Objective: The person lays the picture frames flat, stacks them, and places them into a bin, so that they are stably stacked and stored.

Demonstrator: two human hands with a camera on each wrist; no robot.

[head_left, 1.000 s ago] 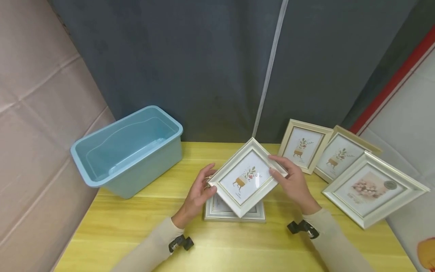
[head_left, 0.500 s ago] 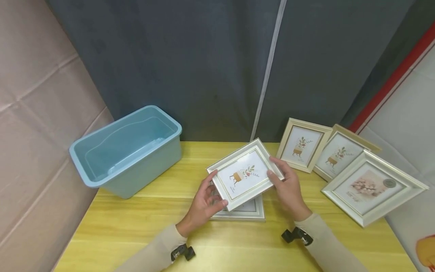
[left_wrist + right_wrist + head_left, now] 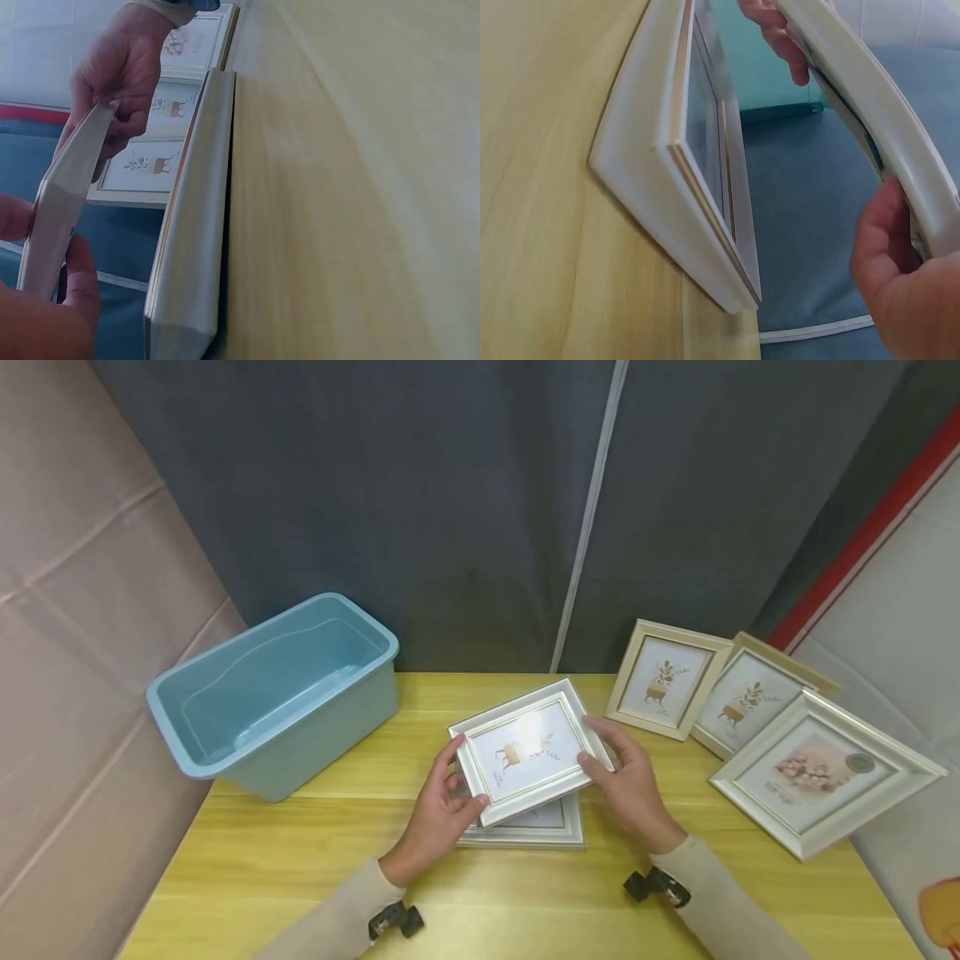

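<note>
A white picture frame (image 3: 528, 752) with a potted-plant print is held up in both hands, tilted and turned so its print lies sideways. My left hand (image 3: 438, 814) grips its left end, thumb on the front edge. At the opposite end my right hand (image 3: 626, 781) pinches the border, with the thumb on the front and fingers behind. Beneath it, a second silver-white picture frame (image 3: 567, 835) lies flat on the table, partly covered in the head view. Both wrist views show a gap between the held frame (image 3: 64, 199) and the lying frame (image 3: 652, 135).
A blue plastic bin (image 3: 330, 727) stands at the left on the yellow wooden table (image 3: 525, 910). Three picture frames stand at the right: a cream one (image 3: 626, 689), another cream one (image 3: 708, 731) behind, and a larger white one (image 3: 806, 839) with a flower print. A dark curtain (image 3: 420, 527) hangs behind.
The held picture frame has turned counterclockwise from a diamond-like angle to nearly level, and tipped flatter. Both hands have kept hold of it, the right hand shifting slightly toward me. The other frames stay put.
</note>
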